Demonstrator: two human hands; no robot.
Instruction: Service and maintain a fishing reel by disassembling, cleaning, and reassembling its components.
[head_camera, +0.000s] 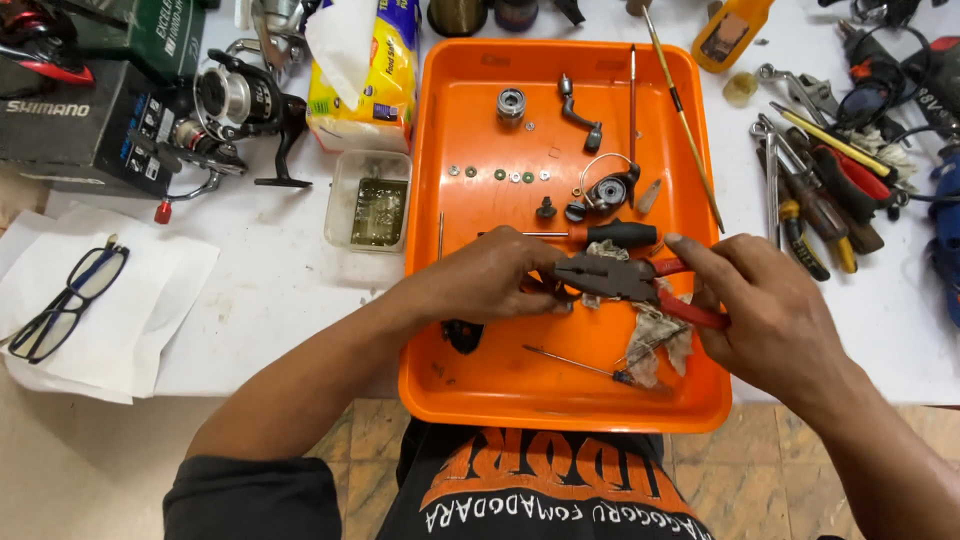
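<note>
— What's the work surface like?

— A white table (280, 280), scuffed and crowded, with a tiled floor (370, 440) showing below its near edge. An orange tray (450, 380) sits at the middle, its near rim hanging just over the table edge.

— And the hands?

— Both are over the near half of the tray. The right hand (770, 320) is closed round the red handles of the pliers (625, 280), whose dark head points left. The left hand (490, 285) is curled together at the pliers' tip, fingers pinched on some small part I cannot make out. A dirty rag (660, 335) lies in the tray under the pliers.

— What else is in the tray?

— A screwdriver (600, 235) with a black grip just behind the hands, a row of small washers (500, 174) further back, a crank handle (578, 112) and a round metal spool (511, 103) near the far rim.

— Around it?

— To the left, a clear plastic tub (370, 200) just beside the tray, a fishing reel (235, 110), a tissue pack (365, 75) and dark boxes (80, 110). Black glasses (70, 300) rest on white paper (150, 320) near the left edge. To the right, a heap of tools (820, 190), well apart from the hands.
</note>
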